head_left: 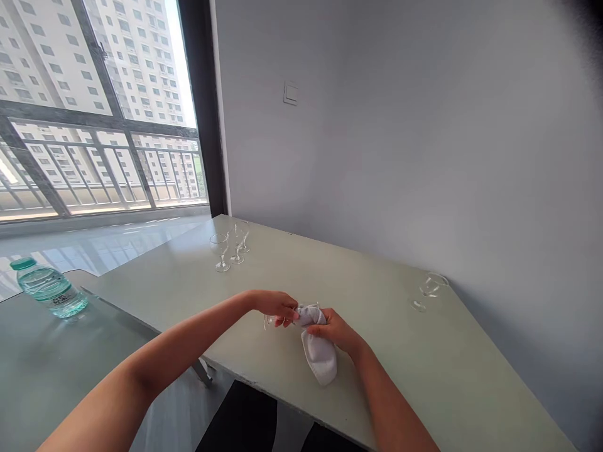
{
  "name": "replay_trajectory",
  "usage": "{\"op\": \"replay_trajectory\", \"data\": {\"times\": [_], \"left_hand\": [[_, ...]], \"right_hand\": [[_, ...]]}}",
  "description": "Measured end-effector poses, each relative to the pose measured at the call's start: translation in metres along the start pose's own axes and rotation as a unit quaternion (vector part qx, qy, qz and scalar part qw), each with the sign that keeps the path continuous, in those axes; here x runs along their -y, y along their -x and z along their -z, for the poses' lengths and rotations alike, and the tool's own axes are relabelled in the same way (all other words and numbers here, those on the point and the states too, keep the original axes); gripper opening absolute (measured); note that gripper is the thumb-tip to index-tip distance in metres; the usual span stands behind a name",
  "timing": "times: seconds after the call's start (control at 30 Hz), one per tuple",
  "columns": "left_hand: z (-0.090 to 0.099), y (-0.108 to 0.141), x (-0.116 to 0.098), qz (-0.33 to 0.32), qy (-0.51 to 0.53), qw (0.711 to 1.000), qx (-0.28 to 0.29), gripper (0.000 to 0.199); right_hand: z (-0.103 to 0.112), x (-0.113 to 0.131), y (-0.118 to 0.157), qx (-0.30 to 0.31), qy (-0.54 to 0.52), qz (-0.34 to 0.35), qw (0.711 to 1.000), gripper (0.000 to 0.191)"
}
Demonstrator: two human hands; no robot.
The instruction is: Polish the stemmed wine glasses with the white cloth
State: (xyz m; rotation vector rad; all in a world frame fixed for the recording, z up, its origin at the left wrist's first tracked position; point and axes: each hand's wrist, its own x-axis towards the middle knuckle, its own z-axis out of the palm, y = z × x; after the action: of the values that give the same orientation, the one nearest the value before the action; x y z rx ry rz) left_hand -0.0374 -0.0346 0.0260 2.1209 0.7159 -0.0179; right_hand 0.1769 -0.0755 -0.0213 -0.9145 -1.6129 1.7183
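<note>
The left hand (272, 305) and right hand (333, 330) meet above the worktop (377, 326), with a wine glass (270, 322) lying sideways between them and a white cloth (320, 355) bunched around its upper part. The left fingers (285, 311) curl closed over the glass, near where the cloth begins, and part of the glass shows just beyond them. The right fingers (320, 328) press down on the cloth, closed on the glass through it, while the cloth's lower end hangs onto the worktop. Three more glasses (235, 246) stand close together at the far end, well apart from the hands. Another glass (428, 290) lies on its side near the wall. Whether any of these has been handled cannot be told from their look. A water bottle (49, 289) lies on a separate glass-topped table to the left.
</note>
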Motion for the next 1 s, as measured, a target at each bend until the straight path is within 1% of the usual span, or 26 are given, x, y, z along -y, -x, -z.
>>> {"op": "replay_trajectory", "data": {"times": [0.03, 0.07, 0.1, 0.13, 0.17, 0.2, 0.23, 0.3, 0.37, 0.43, 0.5, 0.53, 0.57, 0.6, 0.63, 0.7, 0.73, 0.77, 0.8, 0.83, 0.9, 0.97, 1.0], "left_hand": [[0.000, 0.001, -0.001, 0.008, -0.014, 1.000, -0.026, 0.031], [-0.002, 0.000, -0.002, 0.017, -0.055, 0.994, -0.094, 0.029], [-0.006, -0.002, -0.003, 0.022, -0.112, 0.977, -0.179, 0.028], [-0.010, -0.004, -0.004, 0.020, -0.171, 0.950, -0.260, 0.029], [-0.014, -0.008, -0.005, 0.012, -0.223, 0.920, -0.322, 0.033], [-0.017, -0.011, -0.005, 0.000, -0.262, 0.897, -0.357, 0.037], [-0.019, -0.013, -0.006, -0.013, -0.287, 0.884, -0.369, 0.038], [-0.017, -0.016, -0.005, -0.026, -0.303, 0.883, -0.359, 0.035], [-0.008, -0.016, -0.003, -0.022, -0.282, 0.898, -0.337, 0.030], [0.001, -0.012, 0.000, -0.014, -0.219, 0.928, -0.302, 0.030], [0.008, -0.008, 0.003, 0.008, -0.118, 0.964, -0.238, 0.039], [0.008, -0.007, 0.003, 0.026, -0.075, 0.976, -0.205, 0.044], [0.008, -0.005, 0.003, 0.043, -0.050, 0.980, -0.187, 0.046], [0.006, -0.004, 0.003, 0.054, -0.049, 0.979, -0.192, 0.046], [0.003, -0.003, 0.002, 0.055, -0.073, 0.971, -0.219, 0.042], [-0.004, -0.003, -0.001, 0.024, -0.155, 0.942, -0.297, 0.033], [-0.006, -0.003, -0.002, 0.002, -0.192, 0.927, -0.321, 0.033], [-0.007, -0.003, -0.002, -0.016, -0.221, 0.919, -0.327, 0.034], [-0.007, -0.003, -0.002, -0.030, -0.239, 0.916, -0.321, 0.034], [-0.006, -0.002, -0.001, -0.039, -0.249, 0.917, -0.311, 0.032], [0.000, 0.000, 0.001, -0.047, -0.243, 0.924, -0.292, 0.031], [0.008, 0.004, 0.003, -0.038, -0.206, 0.939, -0.274, 0.029], [0.012, 0.006, 0.004, -0.022, -0.171, 0.951, -0.258, 0.028]], "right_hand": [[0.000, -0.002, -0.002, -0.021, -0.026, -0.001, 0.999, 0.026], [-0.001, -0.004, -0.005, -0.058, -0.060, 0.000, 0.996, 0.025], [-0.001, -0.006, -0.008, -0.103, -0.102, 0.002, 0.989, 0.025], [-0.001, -0.007, -0.010, -0.140, -0.149, 0.002, 0.979, 0.026], [-0.001, -0.008, -0.012, -0.165, -0.195, 0.000, 0.967, 0.026], [-0.001, -0.008, -0.013, -0.174, -0.234, 0.000, 0.957, 0.026], [-0.002, -0.007, -0.013, -0.170, -0.262, 0.002, 0.950, 0.027], [-0.004, -0.005, -0.011, -0.145, -0.272, 0.014, 0.951, 0.030], [-0.005, -0.003, -0.007, -0.137, -0.227, 0.038, 0.963, 0.034], [-0.005, -0.002, -0.005, -0.131, -0.155, 0.048, 0.978, 0.037], [-0.005, -0.003, -0.005, -0.109, -0.100, 0.038, 0.988, 0.033], [-0.005, -0.004, -0.006, -0.099, -0.093, 0.029, 0.990, 0.031], [-0.006, -0.005, -0.007, -0.097, -0.102, 0.020, 0.990, 0.029], [-0.006, -0.005, -0.009, -0.107, -0.127, 0.012, 0.986, 0.028], [-0.006, -0.005, -0.010, -0.128, -0.164, 0.006, 0.978, 0.027], [-0.008, -0.004, -0.012, -0.173, -0.247, -0.008, 0.953, 0.028], [-0.009, -0.003, -0.012, -0.185, -0.280, -0.015, 0.942, 0.030], [-0.010, -0.002, -0.012, -0.188, -0.301, -0.019, 0.935, 0.032], [-0.011, -0.001, -0.011, -0.182, -0.307, -0.019, 0.934, 0.034], [-0.012, -0.001, -0.010, -0.171, -0.300, -0.014, 0.938, 0.035], [-0.014, 0.000, -0.007, -0.148, -0.249, 0.005, 0.957, 0.036], [-0.017, 0.000, -0.004, -0.126, -0.161, 0.027, 0.978, 0.034], [-0.018, 0.000, -0.003, -0.110, -0.109, 0.034, 0.987, 0.030]]}}
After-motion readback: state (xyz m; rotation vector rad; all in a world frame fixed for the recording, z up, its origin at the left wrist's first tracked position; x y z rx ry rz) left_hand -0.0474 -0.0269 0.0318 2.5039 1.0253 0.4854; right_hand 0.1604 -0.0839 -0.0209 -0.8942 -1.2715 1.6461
